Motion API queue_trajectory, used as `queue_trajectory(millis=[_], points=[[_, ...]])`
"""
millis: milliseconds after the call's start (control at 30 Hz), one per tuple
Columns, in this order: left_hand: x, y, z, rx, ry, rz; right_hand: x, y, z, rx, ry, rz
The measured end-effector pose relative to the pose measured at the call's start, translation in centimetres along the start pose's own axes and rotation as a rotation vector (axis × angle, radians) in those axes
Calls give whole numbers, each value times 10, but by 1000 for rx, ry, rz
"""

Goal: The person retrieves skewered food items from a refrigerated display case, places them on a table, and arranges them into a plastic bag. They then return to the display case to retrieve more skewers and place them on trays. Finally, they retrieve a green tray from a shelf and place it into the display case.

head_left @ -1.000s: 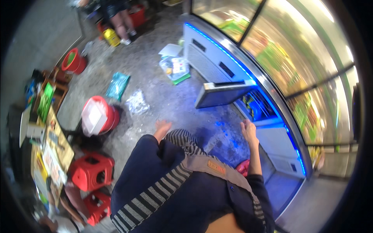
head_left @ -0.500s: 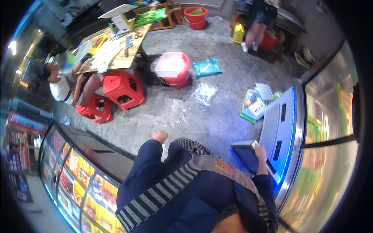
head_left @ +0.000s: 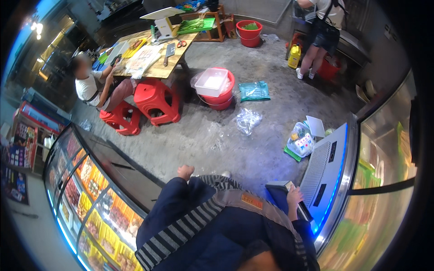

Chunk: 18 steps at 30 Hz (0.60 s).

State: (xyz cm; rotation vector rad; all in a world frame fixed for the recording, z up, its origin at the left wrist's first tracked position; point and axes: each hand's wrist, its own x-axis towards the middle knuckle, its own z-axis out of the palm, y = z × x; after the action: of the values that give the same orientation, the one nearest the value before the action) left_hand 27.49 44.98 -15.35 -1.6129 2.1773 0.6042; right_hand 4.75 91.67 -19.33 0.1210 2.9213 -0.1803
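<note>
- A flat, dark-faced panel (head_left: 281,193) stands out from the cooler's base between four and five o'clock in the view, a pale rim along its top edge.
- The right hand (head_left: 294,195) holds that top edge, fingers closed over it; the left hand (head_left: 185,172), between seven and eight o'clock, is narrow, fingers curled, nothing visible in it.
- The panel looks stiff and slab-like, likely moderate in weight and awkward more than fragile; its smooth face could be slippery, so the rim seems the surest hold. Whether a hinge bears it cannot be told.
- Beside it, between three and four o'clock, a white vented base (head_left: 322,165) of sheet material, finely perforated, glows along a blue light strip (head_left: 337,180).
- At three o'clock, soft plastic bags (head_left: 302,142) slump on rough, stained concrete floor (head_left: 199,144).
- At two, crumpled clear film (head_left: 247,121) catches the light; near one lies a glossy teal packet (head_left: 254,91).
- At twelve, a rigid white tray (head_left: 211,81) sits atop a round red bucket (head_left: 219,105).
- Toward eleven, a wooden tabletop (head_left: 177,59) carries a broad-bladed cleaver (head_left: 169,52); at ten stand moulded red plastic stools (head_left: 151,97).
- At eight, a glass-fronted display case (head_left: 97,198) holds trays of food.
</note>
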Motion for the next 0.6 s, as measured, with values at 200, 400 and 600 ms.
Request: queue_trajectory(millis=[200, 400, 600], points=[[91, -23, 0, 349, 159, 1449, -67, -35, -39, -54, -43, 12], [201, -1, 9, 347, -174, 1497, -131, -23, 12, -61, 199, 40], [201, 73, -6, 307, -446, 1375, -256, -5, 17, -4, 36, 241]])
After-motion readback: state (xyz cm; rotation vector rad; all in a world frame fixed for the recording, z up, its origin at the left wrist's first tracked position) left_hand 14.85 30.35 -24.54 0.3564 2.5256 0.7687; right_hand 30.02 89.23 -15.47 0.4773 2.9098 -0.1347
